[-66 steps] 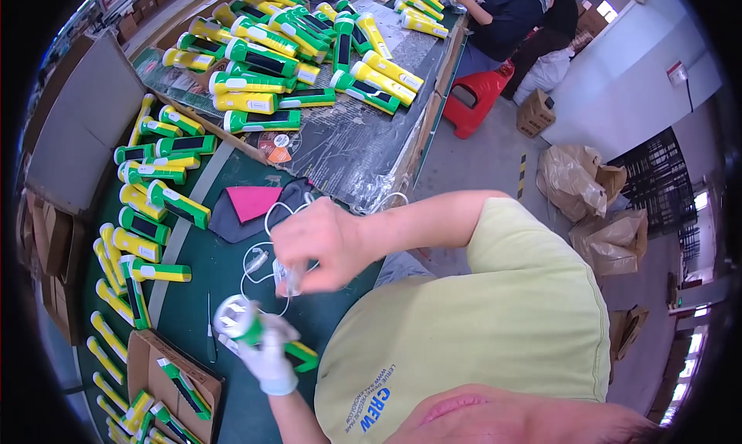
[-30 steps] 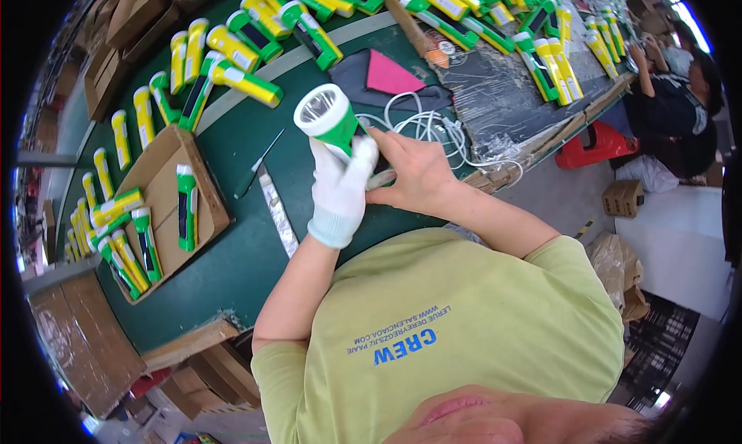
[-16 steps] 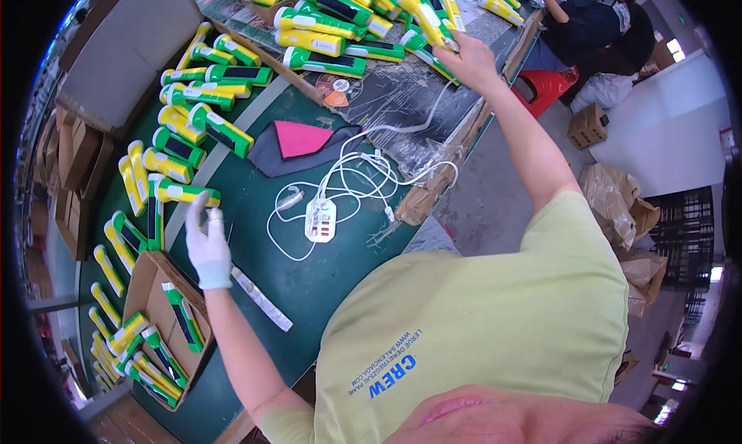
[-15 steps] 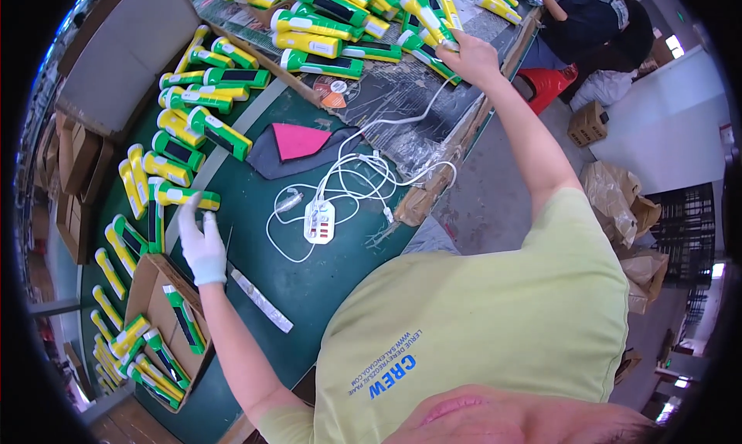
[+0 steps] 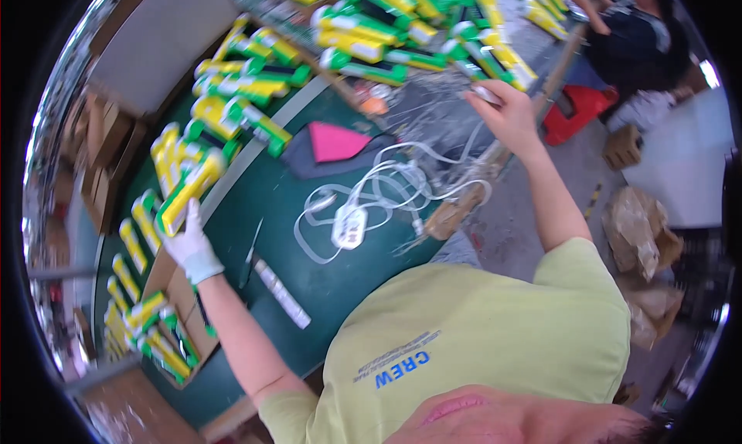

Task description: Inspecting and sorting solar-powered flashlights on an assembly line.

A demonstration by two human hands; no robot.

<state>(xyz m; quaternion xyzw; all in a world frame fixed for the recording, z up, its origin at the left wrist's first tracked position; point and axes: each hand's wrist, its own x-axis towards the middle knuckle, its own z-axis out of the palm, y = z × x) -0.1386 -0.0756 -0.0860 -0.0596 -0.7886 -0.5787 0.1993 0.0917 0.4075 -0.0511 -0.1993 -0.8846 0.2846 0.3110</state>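
Observation:
My left hand (image 5: 190,249), in a white glove, grips a yellow and green flashlight (image 5: 190,190) and holds it tilted at the left of the table, above the rim of a cardboard box. At the upper right my bare right hand (image 5: 508,121) pinches the white plug end of a cable (image 5: 485,95), just short of a flashlight (image 5: 514,64) at the edge of a heap. The cable (image 5: 468,144) runs back to a white multi-port charger (image 5: 349,227) on the green table. Motion blurs the flashlights.
More flashlights (image 5: 359,27) lie heaped on a cardboard-covered surface at the back. Others line the left side and lie in a cardboard box (image 5: 207,343). Near the charger are a pink and grey cloth (image 5: 337,142), a screwdriver-like tool (image 5: 252,252) and a wrapped strip (image 5: 282,293). A co-worker (image 5: 638,46) sits far right.
My left hand has lifted a flashlight off the table. My right hand has come away from the flashlight at the heap and now shows the cable's plug. The whole view has shifted.

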